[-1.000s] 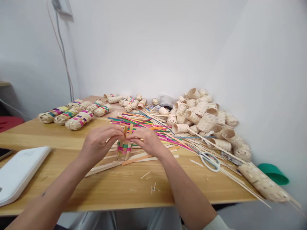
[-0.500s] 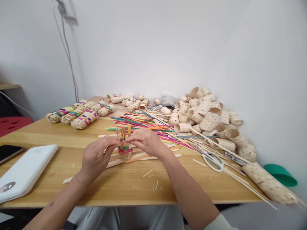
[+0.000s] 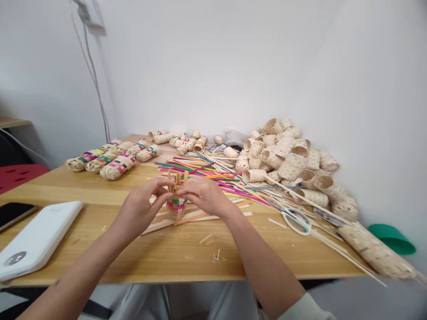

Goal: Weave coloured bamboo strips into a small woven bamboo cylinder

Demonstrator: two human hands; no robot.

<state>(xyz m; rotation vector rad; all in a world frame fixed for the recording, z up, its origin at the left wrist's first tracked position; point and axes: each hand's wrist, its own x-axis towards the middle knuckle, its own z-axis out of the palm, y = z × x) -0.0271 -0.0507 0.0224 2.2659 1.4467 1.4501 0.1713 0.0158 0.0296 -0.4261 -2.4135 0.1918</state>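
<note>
A small woven bamboo basket [image 3: 175,209] with pink and green bands stands upright on the table, loose strip ends sticking up from its top. My left hand [image 3: 147,202] pinches at its upper left side, thumb and fingers closed on the strips. From the right, my right hand [image 3: 203,195] also has its fingertips pressed together on the strips at the upper rim. The fingers hide part of the rim, and exactly which strip each holds is hard to see. Flat pale and orange strips [image 3: 196,217] lie under and beside the basket.
Coloured strips [image 3: 187,165] lie spread behind my hands. White-handled scissors [image 3: 296,221] rest at the right, before a heap of plain woven tubes [image 3: 290,164]. Finished colourful woven pieces [image 3: 116,166] lie at back left. A white power bank [image 3: 40,238] and a phone [image 3: 15,214] are at left.
Both hands stay at the basket's top. The left fingers have shifted slightly up and right, and the basket appears a little further right in view.
</note>
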